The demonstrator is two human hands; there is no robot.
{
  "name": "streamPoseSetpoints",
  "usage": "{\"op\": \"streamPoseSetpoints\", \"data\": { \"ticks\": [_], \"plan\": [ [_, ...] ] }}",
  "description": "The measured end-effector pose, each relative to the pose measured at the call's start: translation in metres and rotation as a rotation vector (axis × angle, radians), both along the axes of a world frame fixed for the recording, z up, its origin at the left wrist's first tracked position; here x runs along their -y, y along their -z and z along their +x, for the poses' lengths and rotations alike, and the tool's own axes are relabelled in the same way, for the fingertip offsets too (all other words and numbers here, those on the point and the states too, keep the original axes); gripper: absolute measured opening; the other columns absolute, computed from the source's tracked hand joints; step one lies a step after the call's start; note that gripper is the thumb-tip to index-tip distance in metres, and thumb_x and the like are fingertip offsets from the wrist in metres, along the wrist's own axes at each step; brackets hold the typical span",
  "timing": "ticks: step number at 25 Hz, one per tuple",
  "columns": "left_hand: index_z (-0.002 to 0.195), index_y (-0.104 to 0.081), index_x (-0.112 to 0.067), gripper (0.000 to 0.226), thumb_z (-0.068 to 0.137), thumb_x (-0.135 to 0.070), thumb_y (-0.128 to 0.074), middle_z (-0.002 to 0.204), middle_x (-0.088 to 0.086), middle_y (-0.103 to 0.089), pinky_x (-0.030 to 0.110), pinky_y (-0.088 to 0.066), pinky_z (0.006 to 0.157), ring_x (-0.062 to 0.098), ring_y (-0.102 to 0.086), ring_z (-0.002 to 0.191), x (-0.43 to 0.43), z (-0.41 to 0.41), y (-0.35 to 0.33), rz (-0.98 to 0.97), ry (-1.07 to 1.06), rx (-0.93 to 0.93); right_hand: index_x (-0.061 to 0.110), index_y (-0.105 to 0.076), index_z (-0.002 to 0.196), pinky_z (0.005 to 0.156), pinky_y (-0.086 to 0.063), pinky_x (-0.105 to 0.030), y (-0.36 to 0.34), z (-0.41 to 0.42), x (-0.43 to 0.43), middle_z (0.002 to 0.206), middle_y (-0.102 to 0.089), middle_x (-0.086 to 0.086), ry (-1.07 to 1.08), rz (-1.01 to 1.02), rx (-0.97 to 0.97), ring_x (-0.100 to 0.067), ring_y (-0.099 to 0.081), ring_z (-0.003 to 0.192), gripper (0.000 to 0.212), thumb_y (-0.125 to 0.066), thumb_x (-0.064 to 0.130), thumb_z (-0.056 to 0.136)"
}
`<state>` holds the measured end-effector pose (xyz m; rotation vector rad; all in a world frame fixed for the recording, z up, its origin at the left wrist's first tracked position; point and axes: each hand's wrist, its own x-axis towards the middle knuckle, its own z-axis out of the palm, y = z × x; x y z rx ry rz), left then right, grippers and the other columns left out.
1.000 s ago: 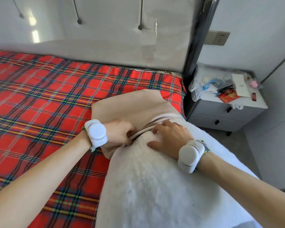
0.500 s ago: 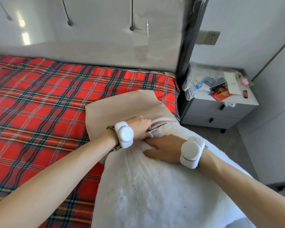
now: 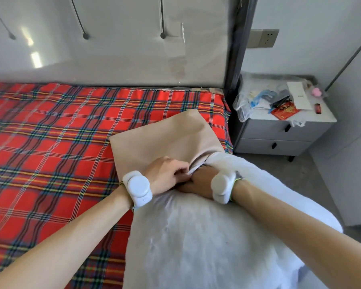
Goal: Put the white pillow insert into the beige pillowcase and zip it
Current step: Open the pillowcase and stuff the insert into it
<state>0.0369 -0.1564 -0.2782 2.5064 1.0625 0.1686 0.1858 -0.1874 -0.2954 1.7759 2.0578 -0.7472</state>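
Base: bed (image 3: 50,142) with a red plaid sheet, carrying both task items near its right edge.

Main item: white pillow insert (image 3: 206,247). Bulky, soft, compressible, probably light. Expect sagging and springing back rather than any held shape. Mostly outside the case, spread from the near foreground up to the case mouth, with only the far end just entered. Best taken at the leading corner or edge, bunched small and fed in. Avoid pushing from the middle, which is likely to fold the filling.

Cover: beige pillowcase (image 3: 165,140). Thin, limp cloth, lying flat on the sheet beyond the insert, mouth toward the person. No stiffness of its own, so hold open by the hem of the mouth. Zip not discernible.

Holding side: left hand (image 3: 169,174). Fingers curled, pinching the upper hem of the mouth and raising it over the insert's end. Insert just below and to the right, touching.

Feeding side: right hand (image 3: 200,182). Palm down on the insert's far end, touching the left hand, fingers reaching into the mouth. Fingertips hidden under the cloth. Flat or gripping: cannot be told.
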Motion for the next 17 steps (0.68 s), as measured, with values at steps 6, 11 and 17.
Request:
{"op": "streamPoseSetpoints", "data": {
  "ticks": [6,11,17],
  "plan": [
    [0.076,-0.054,-0.015,0.016,0.085,-0.027,-0.059,0.076,-0.003,-0.050,0.040,-0.046,0.066,0.027,-0.055,0.077,-0.012,-0.003,-0.001,0.162,0.054,-0.028,0.032,-0.056,0.119,0.093,-0.043,-0.033,-0.047,0.054,0.003,0.125,-0.055,0.005,0.142,0.392,-0.091,-0.021,-0.052,0.116,0.048,-0.065,0.051,0.075],
    [0.105,-0.062,-0.023,0.022,0.084,-0.018,-0.058,0.103,0.000,-0.056,0.036,-0.047,0.075,0.022,-0.054,0.100,-0.014,0.040,0.001,0.205,0.095,-0.030,0.032,-0.063,0.108,0.076,-0.041,-0.028,-0.033,0.043,0.019,0.110,-0.066,-0.002,0.263,0.386,-0.099,-0.025,-0.060,0.103,0.037,-0.061,0.051,0.077],
    [0.086,-0.064,-0.012,0.008,0.079,-0.013,-0.061,0.095,0.007,-0.058,0.032,-0.046,0.067,0.026,-0.055,0.097,-0.017,0.060,-0.011,0.502,0.243,-0.319,0.037,-0.063,0.107,0.073,-0.039,-0.029,-0.037,0.050,0.029,0.106,-0.067,0.000,0.133,0.294,-0.108,-0.024,-0.059,0.099,0.031,-0.045,0.052,0.088]
  ]
}}
